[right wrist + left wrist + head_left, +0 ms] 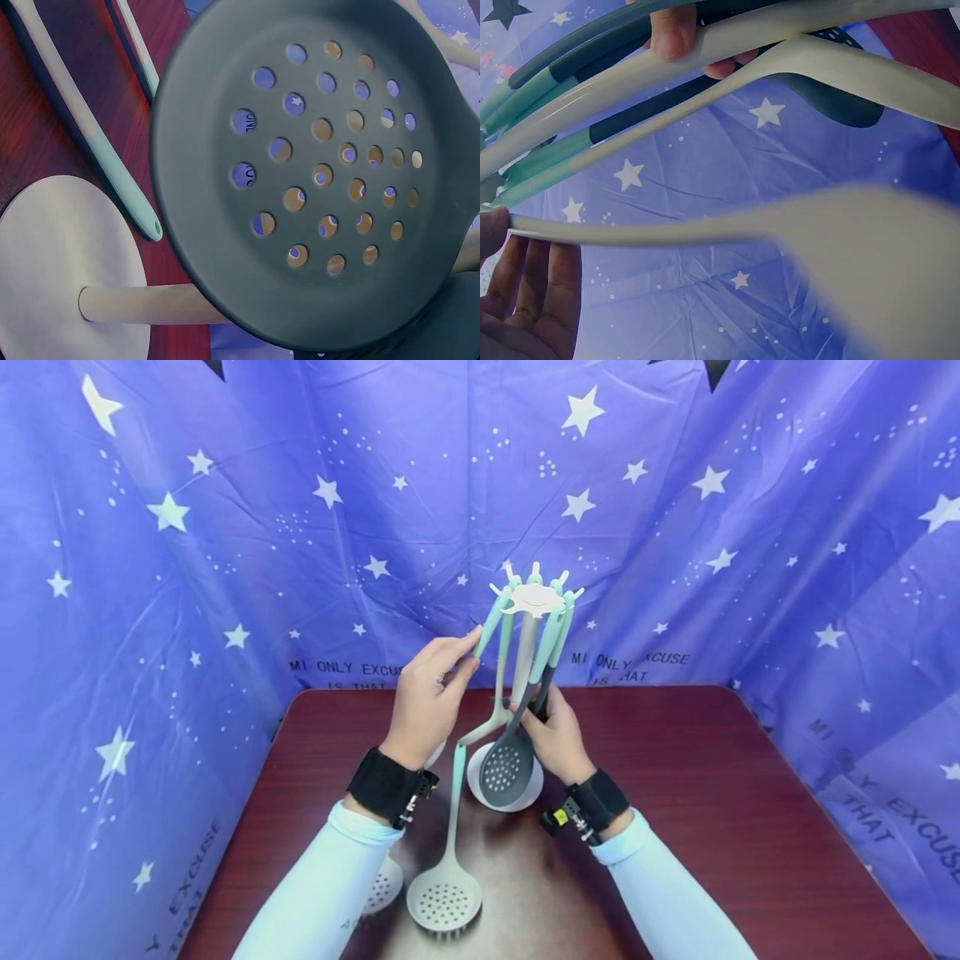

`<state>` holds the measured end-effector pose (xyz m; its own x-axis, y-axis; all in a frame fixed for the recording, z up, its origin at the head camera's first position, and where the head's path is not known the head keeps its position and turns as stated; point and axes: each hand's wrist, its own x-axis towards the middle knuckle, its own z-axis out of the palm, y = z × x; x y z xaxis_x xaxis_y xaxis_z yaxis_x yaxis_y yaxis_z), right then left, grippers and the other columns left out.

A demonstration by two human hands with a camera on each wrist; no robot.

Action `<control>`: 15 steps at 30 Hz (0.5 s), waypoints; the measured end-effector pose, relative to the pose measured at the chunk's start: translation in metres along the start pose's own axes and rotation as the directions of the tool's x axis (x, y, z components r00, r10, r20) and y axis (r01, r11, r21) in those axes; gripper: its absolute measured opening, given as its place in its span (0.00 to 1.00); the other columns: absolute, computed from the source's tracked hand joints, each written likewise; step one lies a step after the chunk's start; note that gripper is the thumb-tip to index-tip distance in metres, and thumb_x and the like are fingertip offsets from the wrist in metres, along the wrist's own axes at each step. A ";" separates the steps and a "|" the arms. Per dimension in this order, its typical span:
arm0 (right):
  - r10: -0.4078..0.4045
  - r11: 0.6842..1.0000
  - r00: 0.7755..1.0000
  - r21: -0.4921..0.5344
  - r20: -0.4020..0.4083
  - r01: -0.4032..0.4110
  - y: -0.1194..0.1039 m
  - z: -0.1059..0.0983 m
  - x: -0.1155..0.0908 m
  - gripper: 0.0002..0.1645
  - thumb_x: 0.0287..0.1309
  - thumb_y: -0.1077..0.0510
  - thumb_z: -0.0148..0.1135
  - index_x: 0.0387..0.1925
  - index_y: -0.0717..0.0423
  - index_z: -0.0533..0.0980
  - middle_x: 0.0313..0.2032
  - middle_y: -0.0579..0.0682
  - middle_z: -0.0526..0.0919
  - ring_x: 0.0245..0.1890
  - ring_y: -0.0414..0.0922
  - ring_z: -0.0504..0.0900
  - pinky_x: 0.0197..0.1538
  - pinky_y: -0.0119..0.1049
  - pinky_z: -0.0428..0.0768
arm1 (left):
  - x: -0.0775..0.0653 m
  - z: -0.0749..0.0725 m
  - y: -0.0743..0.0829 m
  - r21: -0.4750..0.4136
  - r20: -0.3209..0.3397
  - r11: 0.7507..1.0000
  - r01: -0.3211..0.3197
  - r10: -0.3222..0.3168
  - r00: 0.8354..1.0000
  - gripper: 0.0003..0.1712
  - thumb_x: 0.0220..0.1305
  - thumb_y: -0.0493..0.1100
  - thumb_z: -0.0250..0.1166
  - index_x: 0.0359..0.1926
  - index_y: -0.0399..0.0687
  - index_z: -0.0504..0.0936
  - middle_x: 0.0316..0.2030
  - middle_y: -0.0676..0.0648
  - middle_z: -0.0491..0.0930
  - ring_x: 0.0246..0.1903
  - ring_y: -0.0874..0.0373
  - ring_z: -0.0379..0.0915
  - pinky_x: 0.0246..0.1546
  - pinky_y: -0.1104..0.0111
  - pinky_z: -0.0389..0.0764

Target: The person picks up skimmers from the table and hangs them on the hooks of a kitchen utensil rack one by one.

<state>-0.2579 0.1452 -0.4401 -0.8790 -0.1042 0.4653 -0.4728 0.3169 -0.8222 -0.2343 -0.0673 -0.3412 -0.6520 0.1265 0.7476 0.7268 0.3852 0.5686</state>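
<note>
Dark red wood-grain tabletop (675, 777) spreads below my fingers (454, 647), far corners rounded, pale glare (540, 931) nearest me. Creased blue-violet curtain (442, 427) hangs beyond my fingers and off both sides, printed with white stars (582, 410), black lettering (347, 668); dark pointed shapes (717, 372) high above.

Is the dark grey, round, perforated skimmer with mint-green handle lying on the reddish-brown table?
No, the skimmer hangs from the white, many-armed stand, above the table.
</note>
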 end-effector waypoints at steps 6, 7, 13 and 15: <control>-0.009 1.000 1.000 -0.015 -0.012 0.009 -0.001 0.000 -0.001 0.14 0.71 0.52 0.66 0.46 0.55 0.72 0.24 0.51 0.76 0.21 0.47 0.74 0.24 0.35 0.71 | -0.002 0.000 0.000 -0.004 0.011 1.000 0.030 -0.030 0.999 0.24 0.74 0.39 0.64 0.68 0.52 0.79 0.50 0.49 0.83 0.45 0.61 0.80 0.42 0.68 0.83; -0.010 1.000 1.000 -0.012 -0.013 0.010 -0.001 0.000 -0.001 0.14 0.71 0.52 0.66 0.46 0.55 0.72 0.24 0.51 0.76 0.21 0.47 0.75 0.25 0.35 0.71 | -0.002 0.000 0.000 -0.006 0.009 0.999 0.038 -0.038 0.999 0.24 0.74 0.40 0.64 0.69 0.53 0.79 0.50 0.49 0.83 0.45 0.61 0.80 0.42 0.67 0.83; -0.009 1.000 1.000 -0.001 -0.014 0.009 0.000 0.001 -0.001 0.14 0.71 0.52 0.66 0.46 0.55 0.72 0.23 0.51 0.76 0.20 0.49 0.75 0.24 0.35 0.71 | -0.005 -0.003 -0.006 -0.020 -0.021 0.996 0.091 -0.092 0.996 0.25 0.73 0.42 0.67 0.68 0.55 0.78 0.48 0.47 0.83 0.46 0.60 0.82 0.43 0.66 0.85; -0.010 1.000 1.000 -0.007 -0.016 0.010 0.000 0.000 -0.001 0.14 0.71 0.51 0.66 0.45 0.54 0.72 0.22 0.51 0.74 0.19 0.48 0.72 0.23 0.35 0.69 | -0.007 -0.005 -0.010 -0.022 -0.032 0.994 0.111 -0.112 0.993 0.25 0.72 0.42 0.68 0.68 0.55 0.79 0.48 0.46 0.83 0.45 0.59 0.83 0.44 0.64 0.85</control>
<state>-0.2569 0.1451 -0.4408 -0.8729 -0.0924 0.4790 -0.4814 0.3221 -0.8152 -0.2362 -0.0770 -0.3506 -0.7219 0.0532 0.6899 0.6544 0.3767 0.6557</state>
